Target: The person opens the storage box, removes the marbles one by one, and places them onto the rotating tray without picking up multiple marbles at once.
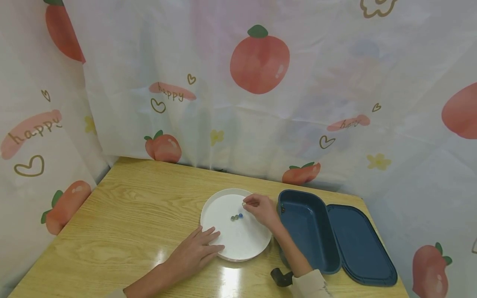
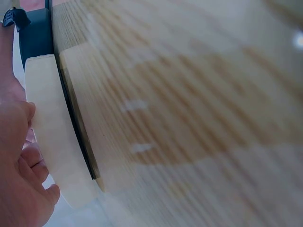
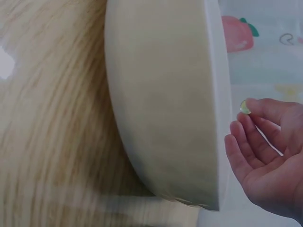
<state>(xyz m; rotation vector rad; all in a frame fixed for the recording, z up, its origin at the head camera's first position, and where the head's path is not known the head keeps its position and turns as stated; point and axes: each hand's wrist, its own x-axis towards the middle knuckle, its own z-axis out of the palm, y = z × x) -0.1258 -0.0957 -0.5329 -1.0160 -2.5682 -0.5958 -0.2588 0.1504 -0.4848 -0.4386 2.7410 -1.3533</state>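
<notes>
A round white tray (image 1: 238, 244) with a low rim lies on the wooden table. Near its middle sit three marbles (image 1: 236, 217) in a short row, two greenish and one blue. Between thumb and fingertip my right hand (image 1: 262, 210) pinches another marble (image 3: 245, 107), pale yellow-green and glassy, above the tray's far right part. My left hand (image 1: 193, 250) rests on the tray's near left rim with its fingers spread, holding nothing. In the left wrist view that hand (image 2: 21, 175) lies along the tray's side wall (image 2: 57, 127).
Right of the tray stands a deep dark-blue box (image 1: 309, 231), with a few small dark marbles (image 1: 283, 209) at its far left corner. Its blue lid (image 1: 363, 244) lies beside it. A fruit-print curtain (image 1: 261, 124) hangs behind the table (image 1: 123, 211).
</notes>
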